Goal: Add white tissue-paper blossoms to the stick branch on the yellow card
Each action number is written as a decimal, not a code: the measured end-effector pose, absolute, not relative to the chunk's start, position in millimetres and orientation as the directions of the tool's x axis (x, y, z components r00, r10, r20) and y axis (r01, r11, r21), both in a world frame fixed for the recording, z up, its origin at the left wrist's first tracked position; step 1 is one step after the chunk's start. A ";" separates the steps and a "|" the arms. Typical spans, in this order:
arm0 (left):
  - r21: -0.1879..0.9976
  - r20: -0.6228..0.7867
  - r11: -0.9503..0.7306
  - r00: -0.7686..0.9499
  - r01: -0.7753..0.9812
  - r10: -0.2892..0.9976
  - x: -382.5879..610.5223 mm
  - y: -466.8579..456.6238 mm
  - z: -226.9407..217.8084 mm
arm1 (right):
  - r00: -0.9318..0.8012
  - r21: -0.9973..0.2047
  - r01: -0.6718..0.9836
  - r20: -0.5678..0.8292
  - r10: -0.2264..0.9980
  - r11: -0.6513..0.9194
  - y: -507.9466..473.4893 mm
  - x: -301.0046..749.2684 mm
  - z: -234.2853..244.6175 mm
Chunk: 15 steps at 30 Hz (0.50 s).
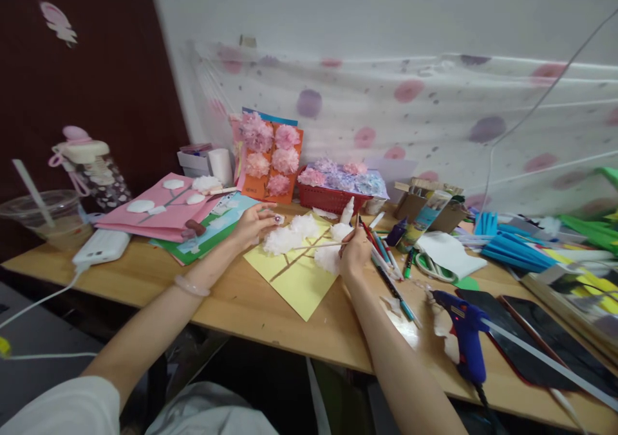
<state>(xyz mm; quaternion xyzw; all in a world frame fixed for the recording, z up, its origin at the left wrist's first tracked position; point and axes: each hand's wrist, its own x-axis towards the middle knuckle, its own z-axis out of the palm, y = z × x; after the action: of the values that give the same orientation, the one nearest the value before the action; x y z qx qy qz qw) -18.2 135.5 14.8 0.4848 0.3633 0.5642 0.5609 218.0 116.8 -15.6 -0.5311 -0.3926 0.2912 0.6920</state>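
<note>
A yellow sheet of paper (pixel 304 293) lies on the table with brown branch lines drawn on it. White fluffy tissue tufts (pixel 293 232) sit on its upper part, and another white tuft (pixel 328 258) is by its right edge. My left hand (pixel 255 226), wearing a ring, rests at the left edge of the tufts with its fingers partly spread. My right hand (pixel 356 253) is closed on a thin wooden stick (pixel 318 246), which points left across the paper toward the tufts. A small white glue bottle (pixel 347 211) stands behind my right hand.
Several pens (pixel 386 255) lie right of my right hand. A blue glue gun (pixel 466 332) and dark phones (pixel 526 338) are at the front right. Pink paper (pixel 149 206), a power bank (pixel 102 247) and a drink cup (pixel 53 219) sit left; a red basket (pixel 323 198) stands behind.
</note>
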 end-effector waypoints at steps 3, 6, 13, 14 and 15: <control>0.978 0.162 -0.129 0.201 -0.165 0.966 -21.5 132.4 18.0 | 0.545 -0.967 0.050 0.235 0.805 0.249 113.3 213.2 -18.5; 0.983 0.164 -0.182 0.345 0.020 0.924 -21.8 129.0 18.6 | 0.536 -0.971 0.061 0.227 0.813 0.230 109.4 207.2 -17.3; 0.903 0.193 -0.342 0.465 0.261 0.864 -16.8 127.5 9.7 | 0.522 -0.972 -0.080 0.149 0.840 0.222 107.6 203.6 -12.0; 0.885 0.190 -0.350 0.450 0.306 0.873 -16.5 127.7 8.0 | 0.519 -0.972 -0.080 0.149 0.841 0.222 107.6 203.4 -11.8; 0.866 0.192 -0.359 0.430 0.349 0.882 -16.3 128.0 6.6 | 0.517 -0.972 -0.072 0.154 0.842 0.223 107.4 203.2 -11.5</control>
<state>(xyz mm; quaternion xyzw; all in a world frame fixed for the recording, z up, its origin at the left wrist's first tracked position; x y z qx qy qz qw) -16.3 128.0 6.6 0.7502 0.4103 0.3416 0.3901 203.2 107.4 -11.5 -0.5287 -0.3640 0.3305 0.6919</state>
